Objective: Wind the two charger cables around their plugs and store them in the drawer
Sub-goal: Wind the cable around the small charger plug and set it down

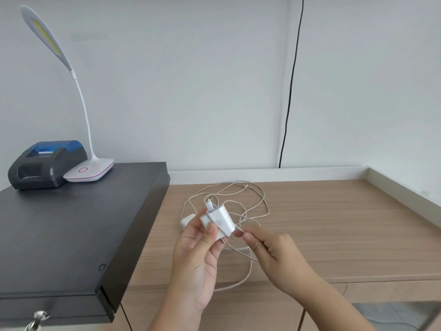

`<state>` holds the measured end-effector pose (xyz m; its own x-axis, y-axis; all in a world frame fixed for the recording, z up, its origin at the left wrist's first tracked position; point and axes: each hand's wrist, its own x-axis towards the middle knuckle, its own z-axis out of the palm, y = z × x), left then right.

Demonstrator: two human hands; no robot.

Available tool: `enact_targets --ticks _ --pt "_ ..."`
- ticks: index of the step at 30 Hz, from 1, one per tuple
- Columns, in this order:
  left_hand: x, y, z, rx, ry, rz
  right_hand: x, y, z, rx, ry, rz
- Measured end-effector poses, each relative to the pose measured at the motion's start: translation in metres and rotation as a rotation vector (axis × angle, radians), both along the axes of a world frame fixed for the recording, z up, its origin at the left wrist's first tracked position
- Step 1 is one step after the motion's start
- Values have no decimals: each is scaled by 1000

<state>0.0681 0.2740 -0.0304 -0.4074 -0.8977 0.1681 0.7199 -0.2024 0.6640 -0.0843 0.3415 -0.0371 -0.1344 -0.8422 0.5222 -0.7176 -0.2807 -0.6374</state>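
My left hand (196, 261) holds a white charger plug (220, 219) above the wooden counter, thumb pressed on its side, two metal prongs pointing down toward me. A white cable (260, 199) runs from the plug's top and lies in loose tangled loops on the counter behind it. My right hand (269, 247) pinches a stretch of this cable just right of the plug. A second white plug (186, 222) lies on the counter, partly hidden behind my left hand. The black drawer box (71, 223) sits at left, its front shut with keys (35, 318) in the lock.
On the black box stand a dark receipt printer (45, 164) and a white desk lamp (90, 170). A black wire (290, 91) hangs down the wall. The wooden counter (334, 223) has a raised pale rim at back and right.
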Motion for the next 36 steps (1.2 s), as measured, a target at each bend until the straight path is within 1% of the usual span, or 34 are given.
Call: enact_targets --ticks 5,8,11,15,18,20,21,25,28,31,36 --pt "-7 -3 -11 58 -23 62 4 9 -3 33 230 -20" --pt "-8 -7 -14 61 -38 153 5 14 6 38 237 26" --pt "-7 -14 -13 101 -17 251 6 14 10 47 300 58" --pt "-5 -21 -16 171 -1 290 12 10 4 84 353 77" --pt "-4 -25 -20 169 -30 299 12 9 2 84 363 58" --pt "-3 -25 -25 116 -92 330 11 8 5 66 344 63" --pt "-3 -26 -28 74 -152 361 10 8 7 50 346 58" --pt "-3 -21 -42 -217 -465 447 4 6 25 4 398 63" --pt "-2 -17 -48 -421 -594 462 -4 2 40 -7 445 103" --pt "1 -12 -48 -511 -635 440 -15 -3 50 33 466 113" --pt "6 0 -42 -570 -612 325 -21 -15 58 62 482 188"
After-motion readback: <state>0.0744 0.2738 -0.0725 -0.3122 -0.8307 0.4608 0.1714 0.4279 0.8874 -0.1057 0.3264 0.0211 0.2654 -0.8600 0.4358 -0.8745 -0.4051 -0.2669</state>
